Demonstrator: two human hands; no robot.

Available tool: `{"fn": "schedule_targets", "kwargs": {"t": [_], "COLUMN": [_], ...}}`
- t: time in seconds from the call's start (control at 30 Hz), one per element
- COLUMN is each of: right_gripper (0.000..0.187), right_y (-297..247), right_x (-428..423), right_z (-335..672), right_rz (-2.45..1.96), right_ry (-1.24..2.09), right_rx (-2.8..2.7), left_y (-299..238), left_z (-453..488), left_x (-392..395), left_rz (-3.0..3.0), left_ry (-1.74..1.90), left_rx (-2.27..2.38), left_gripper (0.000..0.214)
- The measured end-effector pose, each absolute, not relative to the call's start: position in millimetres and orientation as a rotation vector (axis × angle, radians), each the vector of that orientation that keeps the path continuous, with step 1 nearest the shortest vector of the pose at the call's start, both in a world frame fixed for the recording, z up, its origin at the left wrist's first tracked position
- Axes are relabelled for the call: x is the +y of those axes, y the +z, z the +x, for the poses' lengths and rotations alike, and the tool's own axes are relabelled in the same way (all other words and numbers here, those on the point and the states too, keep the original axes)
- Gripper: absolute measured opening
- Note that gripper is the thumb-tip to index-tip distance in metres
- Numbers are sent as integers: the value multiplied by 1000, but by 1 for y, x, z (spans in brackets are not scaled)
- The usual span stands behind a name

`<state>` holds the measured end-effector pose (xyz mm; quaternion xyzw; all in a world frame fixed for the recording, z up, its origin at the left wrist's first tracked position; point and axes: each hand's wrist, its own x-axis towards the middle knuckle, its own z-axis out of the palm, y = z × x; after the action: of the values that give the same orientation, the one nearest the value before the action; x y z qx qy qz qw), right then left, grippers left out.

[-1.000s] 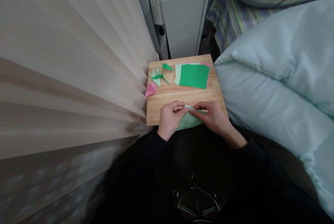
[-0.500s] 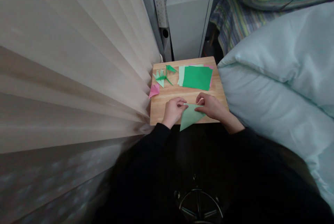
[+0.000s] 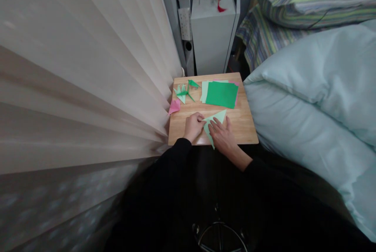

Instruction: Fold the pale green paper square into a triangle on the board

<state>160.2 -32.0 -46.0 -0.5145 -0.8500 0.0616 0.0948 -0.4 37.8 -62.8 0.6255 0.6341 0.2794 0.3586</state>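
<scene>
A pale green paper folded into a triangle [image 3: 217, 117] lies on the small wooden table [image 3: 245, 122] near its front edge. My right hand [image 3: 222, 136] lies flat on the triangle with its fingers stretched out, pressing it down. My left hand [image 3: 193, 126] is curled, its fingertips pinching the triangle's left corner. Behind them a stack of square sheets [image 3: 221, 94], dark green on top, lies on the table. Folded green paper figures [image 3: 184, 91] stand at the back left, and a pink folded piece [image 3: 174, 106] rests at the left edge.
A pleated beige curtain [image 3: 88, 67] hangs along the left. A pale blue duvet [image 3: 311, 87] presses against the table's right side, striped bedding [image 3: 293, 5] behind it. A white cabinet [image 3: 213, 28] with a power strip [image 3: 185, 22] stands behind the table. My dark lap fills the foreground.
The pale green paper went from being held between both hands to lying folded on the table. My right hand moved onto it and flattened out. The camera tilted up a little.
</scene>
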Motion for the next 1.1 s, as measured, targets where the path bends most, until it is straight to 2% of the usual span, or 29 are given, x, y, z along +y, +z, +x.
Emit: {"fn": "schedule_targets", "kwargs": {"t": [0.17, 0.3, 0.53, 1.1], "right_gripper": [48, 48, 48, 52], "right_y": [-51, -54, -61, -57], "right_x": [-26, -24, -33, 3], "right_z": [159, 160, 156, 192], "right_rz": [-1554, -1601, -1590, -1997], "right_ry": [275, 296, 252, 103], "right_rx": [-2546, -2545, -2508, -2252], "left_y": [-64, -71, -96, -88], "left_z": [-3, 5, 20, 18], "left_x": [29, 1, -37, -26], "left_rz": [1765, 2188, 2364, 2451], "left_ry": [743, 689, 559, 390], "left_rx": [1690, 1691, 1638, 1596], "left_gripper": [10, 24, 48, 56]}}
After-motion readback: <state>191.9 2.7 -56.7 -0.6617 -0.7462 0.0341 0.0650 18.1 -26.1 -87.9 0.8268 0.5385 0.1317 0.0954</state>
